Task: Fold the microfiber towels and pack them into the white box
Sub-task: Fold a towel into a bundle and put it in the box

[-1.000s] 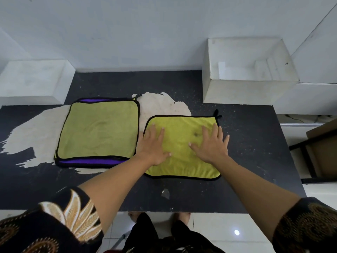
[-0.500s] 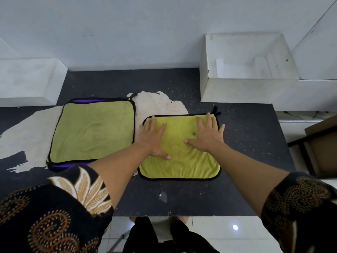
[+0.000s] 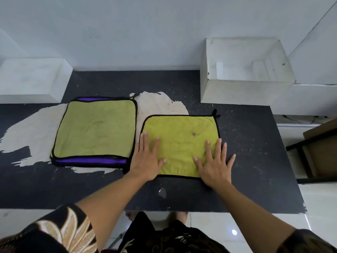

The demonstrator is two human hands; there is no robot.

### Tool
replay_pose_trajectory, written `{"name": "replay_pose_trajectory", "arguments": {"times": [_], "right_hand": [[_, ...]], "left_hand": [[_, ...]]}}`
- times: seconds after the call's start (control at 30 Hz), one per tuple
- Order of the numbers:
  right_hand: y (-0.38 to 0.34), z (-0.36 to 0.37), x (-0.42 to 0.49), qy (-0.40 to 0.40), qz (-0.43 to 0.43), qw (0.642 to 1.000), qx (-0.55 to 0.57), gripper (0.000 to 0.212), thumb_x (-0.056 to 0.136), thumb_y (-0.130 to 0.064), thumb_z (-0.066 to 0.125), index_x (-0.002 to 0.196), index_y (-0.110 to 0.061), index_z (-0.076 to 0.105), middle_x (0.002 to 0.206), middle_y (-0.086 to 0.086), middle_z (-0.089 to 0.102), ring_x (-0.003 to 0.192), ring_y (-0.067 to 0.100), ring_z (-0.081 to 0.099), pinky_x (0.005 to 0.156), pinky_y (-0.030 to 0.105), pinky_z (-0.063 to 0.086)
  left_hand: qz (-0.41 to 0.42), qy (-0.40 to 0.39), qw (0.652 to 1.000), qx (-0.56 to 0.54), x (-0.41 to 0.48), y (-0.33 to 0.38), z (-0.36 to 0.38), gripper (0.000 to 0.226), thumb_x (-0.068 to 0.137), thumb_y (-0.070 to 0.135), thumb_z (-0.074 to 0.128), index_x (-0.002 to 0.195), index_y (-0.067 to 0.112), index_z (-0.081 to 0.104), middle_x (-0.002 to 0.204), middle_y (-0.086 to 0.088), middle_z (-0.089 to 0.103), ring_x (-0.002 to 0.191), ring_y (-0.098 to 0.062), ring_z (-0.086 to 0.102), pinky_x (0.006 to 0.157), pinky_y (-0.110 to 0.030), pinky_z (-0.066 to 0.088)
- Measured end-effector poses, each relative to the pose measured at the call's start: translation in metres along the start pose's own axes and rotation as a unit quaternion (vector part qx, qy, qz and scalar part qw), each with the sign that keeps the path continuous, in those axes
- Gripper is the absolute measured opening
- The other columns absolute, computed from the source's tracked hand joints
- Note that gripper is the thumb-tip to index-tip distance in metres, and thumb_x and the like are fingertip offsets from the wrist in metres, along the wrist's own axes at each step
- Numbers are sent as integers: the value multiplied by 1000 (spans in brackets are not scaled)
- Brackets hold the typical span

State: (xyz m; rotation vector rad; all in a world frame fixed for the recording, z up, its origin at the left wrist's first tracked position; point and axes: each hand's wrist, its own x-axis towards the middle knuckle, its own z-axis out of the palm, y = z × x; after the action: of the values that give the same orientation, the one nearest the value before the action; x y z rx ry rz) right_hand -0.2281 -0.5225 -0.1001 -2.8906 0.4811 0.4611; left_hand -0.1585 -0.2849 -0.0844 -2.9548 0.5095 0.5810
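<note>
A yellow-green towel with black trim (image 3: 180, 139) lies flat on the dark table (image 3: 255, 152), a small loop at its far right corner. My left hand (image 3: 146, 159) presses flat on its near left corner, fingers spread. My right hand (image 3: 214, 163) lies flat on its near right corner. To the left sits a stack of spread towels (image 3: 94, 128), green on top with purple edges showing beneath. The white box (image 3: 244, 92) stands open at the table's back right; I see no towel inside.
A white block (image 3: 31, 81) sits at the back left against the wall. Pale worn patches mark the tabletop under and beside the stack. A brown stool or shelf (image 3: 321, 148) stands right of the table. The near table edge runs just below my forearms.
Both hands have slid from the middle of the towel toward its near edge, spreading apart to the two near corners. The towel stays flat.
</note>
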Motion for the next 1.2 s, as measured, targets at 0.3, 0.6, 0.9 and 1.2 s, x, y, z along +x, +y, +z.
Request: {"name": "replay_pose_trajectory", "arguments": {"times": [0.3, 0.6, 0.9, 1.2], "right_hand": [[12, 1, -4, 17, 17, 999, -32, 106, 78, -90, 1, 155, -19, -17, 162, 15, -20, 149, 34, -19, 117, 62, -6], [21, 3, -15, 6, 19, 999, -37, 109, 77, -90, -4, 155, -15, -14, 161, 13, -22, 148, 33, -23, 116, 63, -6], [4, -6, 1, 0, -17, 1000, -20, 106, 76, -92, 1, 156, -24, -14, 161, 15, -23, 148, 35, -22, 116, 64, -7], [13, -13, 10, -28, -27, 998, -40, 120, 65, -100, 2, 153, -22, -20, 159, 16, -26, 147, 34, -24, 114, 64, -10]], "left_hand": [[-44, -40, 998, 21, -26, -14, 9, 121, 70, 95, 5, 148, 10, -30, 153, -26, -31, 144, -36, -29, 121, -49, -9], [-22, 10, 998, 66, -47, -12, 24, 98, 82, 72, -20, 150, 1, -19, 159, -20, -22, 145, -35, -28, 121, -49, -11], [-20, 17, 996, 82, -50, -22, 19, 114, 78, 89, -1, 151, 3, -16, 158, -18, -22, 145, -36, -28, 120, -50, -13], [11, 60, 996, 69, -54, -42, 25, 83, 93, 61, 16, 155, 7, 22, 161, -23, -3, 149, -39, -10, 119, -53, -3]]}}
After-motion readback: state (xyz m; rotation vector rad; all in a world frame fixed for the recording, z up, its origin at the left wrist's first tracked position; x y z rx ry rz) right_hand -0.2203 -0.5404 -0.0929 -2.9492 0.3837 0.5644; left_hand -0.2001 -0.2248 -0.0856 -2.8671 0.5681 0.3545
